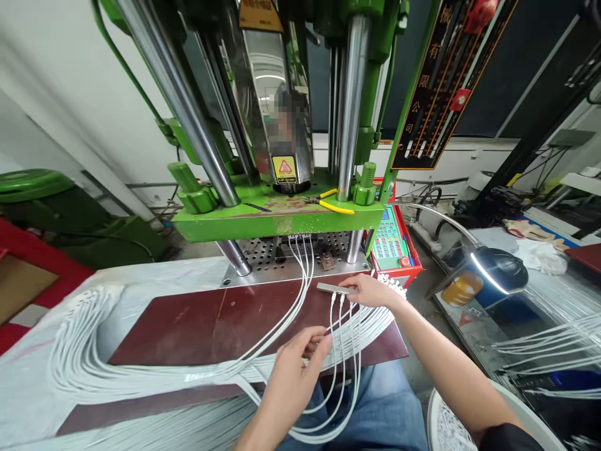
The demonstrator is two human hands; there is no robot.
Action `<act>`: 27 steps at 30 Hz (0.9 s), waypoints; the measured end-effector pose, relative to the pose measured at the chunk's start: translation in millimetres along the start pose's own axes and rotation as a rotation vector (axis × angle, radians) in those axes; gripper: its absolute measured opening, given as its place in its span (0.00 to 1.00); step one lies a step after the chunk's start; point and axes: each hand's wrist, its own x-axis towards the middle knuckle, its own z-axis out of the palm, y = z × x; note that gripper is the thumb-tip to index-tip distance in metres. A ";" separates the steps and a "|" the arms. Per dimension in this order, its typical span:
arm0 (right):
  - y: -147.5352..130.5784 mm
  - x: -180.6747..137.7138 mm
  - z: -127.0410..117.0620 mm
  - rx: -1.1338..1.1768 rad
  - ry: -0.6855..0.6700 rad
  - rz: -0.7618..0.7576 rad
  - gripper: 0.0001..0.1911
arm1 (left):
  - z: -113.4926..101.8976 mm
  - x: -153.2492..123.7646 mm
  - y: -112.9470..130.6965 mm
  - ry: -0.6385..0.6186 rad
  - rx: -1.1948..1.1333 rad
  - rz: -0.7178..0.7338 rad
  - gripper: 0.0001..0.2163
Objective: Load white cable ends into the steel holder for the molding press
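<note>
My right hand (369, 291) is closed on a flat metal bar (328, 288), held above the dark red board (183, 326). White cables (342, 338) hang from the bar's near edge, their plugs lined up along it, and loop down over my lap. Just left of them, my left hand (298, 366) has its fingers curled, the tips at a thin white cable; what lies inside the grip is partly hidden. A thick bundle of white cables (141, 382) runs across the board beneath both hands. Several more cables (303, 275) lead into the green press (277, 224).
Yellow-handled pliers (335, 207) lie on the press plate. Steel columns (354, 106) flank the press. A control panel (389, 241) in a red case stands at right, near a lamp (500, 269). A white tub (453, 426) with small white pieces sits at lower right.
</note>
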 end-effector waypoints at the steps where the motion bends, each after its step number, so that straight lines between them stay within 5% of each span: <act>1: -2.4 7.5 6.4 -0.072 0.049 0.020 0.23 | -9.1 -1.5 6.5 0.030 -0.018 0.008 0.20; 5: -20.2 27.1 35.9 -0.249 0.119 0.027 0.20 | -48.5 14.8 27.4 0.161 -0.193 0.059 0.21; 8: -31.2 31.7 52.9 -0.339 0.132 -0.064 0.17 | -69.7 57.2 24.2 0.277 -0.294 0.042 0.21; 10: -33.7 32.5 60.5 -0.386 0.145 -0.107 0.16 | -74.4 94.8 14.2 0.349 -0.487 -0.107 0.22; 14: -31.0 32.8 64.8 -0.419 0.156 -0.150 0.16 | -60.8 162.9 -5.7 0.146 -0.771 -0.366 0.25; 17: -29.6 35.6 53.5 -0.322 0.150 -0.160 0.16 | -41.9 190.6 -16.1 -0.048 -0.952 -0.423 0.20; 21: -30.0 62.3 22.5 -0.215 0.257 -0.139 0.17 | -28.1 201.0 -30.1 -0.126 -1.076 -0.408 0.14; 27: -12.7 163.5 -8.6 -0.293 0.310 0.123 0.17 | -43.8 199.1 -26.1 -0.135 -1.215 -0.363 0.11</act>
